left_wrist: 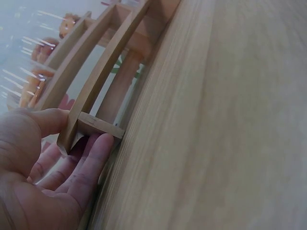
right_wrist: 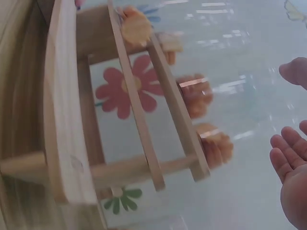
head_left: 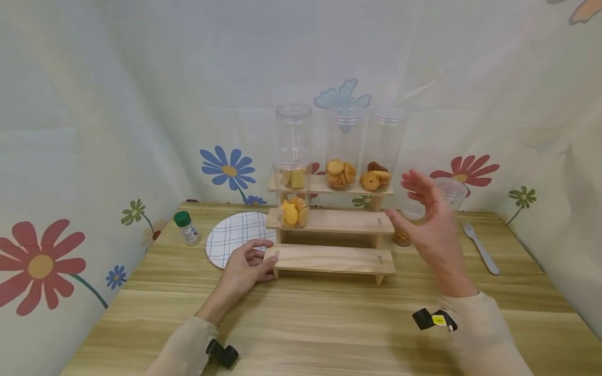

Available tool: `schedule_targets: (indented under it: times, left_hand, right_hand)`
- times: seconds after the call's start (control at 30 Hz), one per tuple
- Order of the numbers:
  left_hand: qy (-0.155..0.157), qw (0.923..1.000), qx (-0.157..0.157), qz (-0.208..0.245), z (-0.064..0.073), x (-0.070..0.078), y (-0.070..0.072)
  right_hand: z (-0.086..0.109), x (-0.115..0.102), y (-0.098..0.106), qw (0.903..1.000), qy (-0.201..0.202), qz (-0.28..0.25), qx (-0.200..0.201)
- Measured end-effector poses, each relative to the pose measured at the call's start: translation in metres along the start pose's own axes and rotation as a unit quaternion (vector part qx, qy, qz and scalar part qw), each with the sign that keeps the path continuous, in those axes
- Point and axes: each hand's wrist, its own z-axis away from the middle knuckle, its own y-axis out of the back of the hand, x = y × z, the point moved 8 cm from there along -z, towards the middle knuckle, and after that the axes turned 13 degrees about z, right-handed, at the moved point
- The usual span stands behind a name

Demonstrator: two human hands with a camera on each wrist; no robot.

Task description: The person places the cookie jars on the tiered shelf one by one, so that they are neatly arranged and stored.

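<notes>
A three-tier wooden display stand [head_left: 334,258] stands on the table. My left hand [head_left: 247,265] holds the left end of its lowest tier, thumb at the board and fingers under it by the leg, as the left wrist view shows. My right hand [head_left: 435,230] is raised beside the stand's right end, fingers spread and nothing in them. Three clear jars of cookies stand along the top tier, one being the middle jar [head_left: 344,149]. Another cookie jar [head_left: 293,201] sits at the left of the middle tier. Behind my right hand, partly hidden, are more clear jars, including one lidded jar [head_left: 452,189].
A checked white plate [head_left: 230,237] lies left of the stand, with a green-capped shaker bottle [head_left: 187,228] beyond it. At the right lies a pale fork [head_left: 481,248]. A flowered curtain [head_left: 117,130] hangs close behind the table.
</notes>
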Motion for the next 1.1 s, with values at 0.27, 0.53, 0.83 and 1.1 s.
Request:
schedule_targets:
  times: [0.27,0.53,0.83,1.1]
  left_hand:
    - [0.002,1.0000,-0.001,0.001,0.000,-0.001,0.001]
    - [0.003,1.0000,-0.001,0.000,0.000,0.000,0.000]
    - [0.000,1.0000,-0.001,-0.001,0.000,0.002,0.000]
    - [-0.001,1.0000,-0.002,-0.001,-0.001,0.001,0.001]
  right_hand:
    - [-0.007,0.020,0.048,0.9975,-0.037,0.050,0.034]
    - [-0.009,0.057,0.082,0.9887,-0.112,0.082,0.058]
    - [0.003,0.113,0.086,0.9735,-0.204,0.097,0.038]
    - [0.020,0.167,0.071,0.9626,-0.258,0.082,-0.008]
